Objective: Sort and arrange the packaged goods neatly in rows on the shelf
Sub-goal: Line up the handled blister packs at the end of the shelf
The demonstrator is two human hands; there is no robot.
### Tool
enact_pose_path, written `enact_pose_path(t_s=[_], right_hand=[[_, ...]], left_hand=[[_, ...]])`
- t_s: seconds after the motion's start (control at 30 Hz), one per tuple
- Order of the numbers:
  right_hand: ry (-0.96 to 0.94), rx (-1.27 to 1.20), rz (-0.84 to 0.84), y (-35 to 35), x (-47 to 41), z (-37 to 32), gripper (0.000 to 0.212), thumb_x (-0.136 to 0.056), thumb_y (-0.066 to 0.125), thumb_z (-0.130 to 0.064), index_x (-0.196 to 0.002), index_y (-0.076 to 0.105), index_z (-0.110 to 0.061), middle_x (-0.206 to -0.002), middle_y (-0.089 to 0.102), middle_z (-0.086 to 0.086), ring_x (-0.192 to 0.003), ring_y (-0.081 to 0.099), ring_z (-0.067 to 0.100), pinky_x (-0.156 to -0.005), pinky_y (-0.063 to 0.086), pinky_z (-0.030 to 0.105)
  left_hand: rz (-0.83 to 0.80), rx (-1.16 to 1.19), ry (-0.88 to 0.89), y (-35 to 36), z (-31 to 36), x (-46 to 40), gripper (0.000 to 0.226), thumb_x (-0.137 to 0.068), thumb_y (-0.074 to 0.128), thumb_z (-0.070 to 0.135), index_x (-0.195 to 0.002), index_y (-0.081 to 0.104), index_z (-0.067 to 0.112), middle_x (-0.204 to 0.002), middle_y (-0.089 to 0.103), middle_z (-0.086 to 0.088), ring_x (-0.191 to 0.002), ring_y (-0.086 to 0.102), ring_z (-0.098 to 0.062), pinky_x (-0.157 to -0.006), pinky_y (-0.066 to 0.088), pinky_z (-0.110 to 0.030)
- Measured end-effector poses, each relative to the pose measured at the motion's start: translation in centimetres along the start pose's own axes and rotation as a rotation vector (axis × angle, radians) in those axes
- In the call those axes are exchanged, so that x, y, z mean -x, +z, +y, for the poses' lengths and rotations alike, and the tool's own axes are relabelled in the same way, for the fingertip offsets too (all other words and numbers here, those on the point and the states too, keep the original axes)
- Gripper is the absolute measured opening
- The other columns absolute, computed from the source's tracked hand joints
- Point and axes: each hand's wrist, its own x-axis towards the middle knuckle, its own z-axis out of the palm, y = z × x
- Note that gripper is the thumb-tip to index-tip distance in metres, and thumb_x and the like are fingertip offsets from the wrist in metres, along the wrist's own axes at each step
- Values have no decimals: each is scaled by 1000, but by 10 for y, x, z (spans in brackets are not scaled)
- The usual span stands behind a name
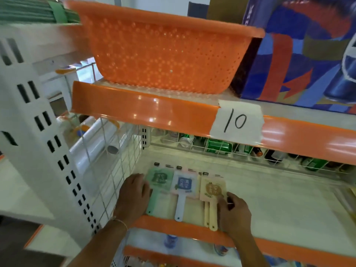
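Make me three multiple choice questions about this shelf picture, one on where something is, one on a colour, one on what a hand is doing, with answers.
1. Where does the orange basket stand?
A. On the shelf above the packs
B. On the floor
C. Beside the right hand

2. What colour is the middle pack in the row?
A. Green
B. Blue and white
C. Beige

3. What is the left hand doing?
A. Hanging free of the shelf
B. Lifting the basket
C. Resting on the green pack

Answers: 1 A, it sits above the paper label marked 10. 2 B, it lies between the green pack and the beige pack. 3 C, its fingers lie on that pack's left edge.
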Motion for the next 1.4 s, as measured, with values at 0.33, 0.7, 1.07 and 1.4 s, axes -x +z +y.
enact_pose_path(t_s=[0.33, 0.7, 1.07, 1.4], right_hand=[[25, -21, 5, 4, 1, 0, 45, -88, 65, -41, -125, 63, -15, -105, 69, -1, -84, 59, 12, -84, 43, 24], [-114, 30, 17, 9, 4, 2, 32, -89, 68, -29, -116, 67, -12, -91, 60, -5, -78, 59, 13, -75, 43, 24], [-123, 23, 10, 10, 4, 4, 34, -89, 66, -33, -117, 66, -12, -93, 61, -5, -79, 60, 13, -72, 43, 24], [-146, -11, 18, 7, 8, 2, 38, -87, 70, -34, -119, 65, -15, -100, 57, -8, -76, 57, 1, -67, 38, 10]], left_hand=[[-13, -47, 23, 3, 1, 1, 40, -92, 30, 45, -99, 56, 15, -95, 55, -1, -91, 53, -21, -80, 51, -39], [-140, -126, -1, 7, 1, -1, 76, -89, 15, 56, -136, 49, 7, -141, 49, -12, -142, 28, -27, -116, 26, -44], [-151, -110, 1, 6, 3, 1, 69, -91, 20, 51, -141, 42, 10, -149, 40, -10, -147, 16, -23, -120, 11, -38], [-154, -111, -17, 6, 4, 1, 70, -90, 20, 52, -142, 40, 10, -150, 40, -9, -147, 15, -22, -120, 9, -36]])
